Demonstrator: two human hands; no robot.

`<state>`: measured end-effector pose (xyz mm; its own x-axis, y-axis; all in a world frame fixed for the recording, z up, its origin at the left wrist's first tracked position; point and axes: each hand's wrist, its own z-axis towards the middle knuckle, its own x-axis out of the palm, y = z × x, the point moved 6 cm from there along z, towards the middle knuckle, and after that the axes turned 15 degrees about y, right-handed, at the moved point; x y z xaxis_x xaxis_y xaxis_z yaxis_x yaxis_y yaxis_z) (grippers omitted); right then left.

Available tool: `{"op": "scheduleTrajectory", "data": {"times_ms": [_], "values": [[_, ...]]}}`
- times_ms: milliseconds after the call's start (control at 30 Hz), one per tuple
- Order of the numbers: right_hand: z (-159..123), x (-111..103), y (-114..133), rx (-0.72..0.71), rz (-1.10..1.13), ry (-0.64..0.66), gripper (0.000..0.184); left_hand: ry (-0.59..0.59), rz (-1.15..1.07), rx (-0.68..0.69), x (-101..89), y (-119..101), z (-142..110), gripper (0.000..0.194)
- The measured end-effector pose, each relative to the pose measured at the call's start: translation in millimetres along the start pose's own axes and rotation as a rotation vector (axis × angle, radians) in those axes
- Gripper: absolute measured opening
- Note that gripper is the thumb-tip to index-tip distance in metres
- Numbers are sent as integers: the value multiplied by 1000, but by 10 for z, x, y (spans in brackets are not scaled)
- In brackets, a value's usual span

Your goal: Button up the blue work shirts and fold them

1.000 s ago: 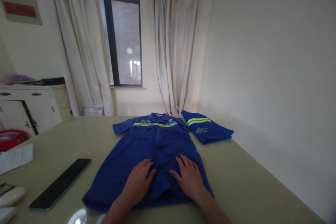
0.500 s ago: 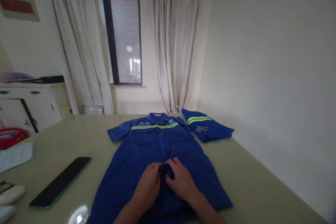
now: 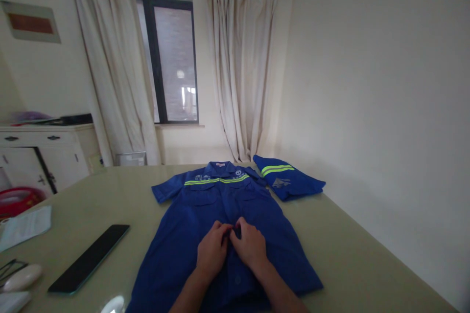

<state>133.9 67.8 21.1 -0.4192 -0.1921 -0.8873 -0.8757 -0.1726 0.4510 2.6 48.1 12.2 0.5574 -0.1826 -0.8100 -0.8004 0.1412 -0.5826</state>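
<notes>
- Far out beyond the left hand, a white cabinet [image 3: 60, 161] with a dark gap between its doors, and things lying on top.
- Closer in, a red basin [image 3: 36, 195], something pale inside, too dim to name.
- Well left of the hands: paper [image 3: 27, 225], dark-framed glasses [image 3: 11, 270], a pale rounded object [image 3: 24, 278].
- Nearer the left hand, a black slab-like device [image 3: 90, 259], just clear of the shirt.
- And here's the left hand [image 3: 213, 250], fingers narrowed, pinching the front edge of the blue shirt [image 3: 176, 239], which lies spread beneath both hands.
- Right hand [image 3: 251, 244] alongside, fingertips just as tight on that edge!
- Beyond it, rightward, a folded blue garment [image 3: 293, 181] by the shirt's sleeve.
</notes>
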Motion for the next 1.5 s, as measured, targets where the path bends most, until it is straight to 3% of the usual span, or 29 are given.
{"op": "scheduleTrajectory", "data": {"times_ms": [100,267,333,467,600,700,933,1067,1300,1500], "values": [[-97,38,39,-68,-22,-16,25,34,-98,138,75,35,6,59],[-160,-74,71,-101,-56,-78,15,13,-132,95,101,154,59,57],[-168,-93,82,-107,-56,-59,16,-6,-140,94,69,141,58,52],[-195,-77,123,-129,-87,-44,15,-29,-59,56,-58,111,32,22],[-180,-55,130,-130,-100,-69,8,85,-87,141,-94,82,16,20],[-105,-69,47,-124,76,-56,8,98,-163,214,-102,66,-10,24],[98,-111,-162,-200,682,-15,22,87,-84,176,-16,33,-6,21],[131,-21,-180,-201,809,30,28,26,-82,191,-28,-12,-32,14],[37,-60,-92,-229,619,25,5,-77,-65,217,-73,-66,-98,14],[-88,-281,-115,-135,356,-233,8,-182,-98,275,-131,-71,-130,13]]}}
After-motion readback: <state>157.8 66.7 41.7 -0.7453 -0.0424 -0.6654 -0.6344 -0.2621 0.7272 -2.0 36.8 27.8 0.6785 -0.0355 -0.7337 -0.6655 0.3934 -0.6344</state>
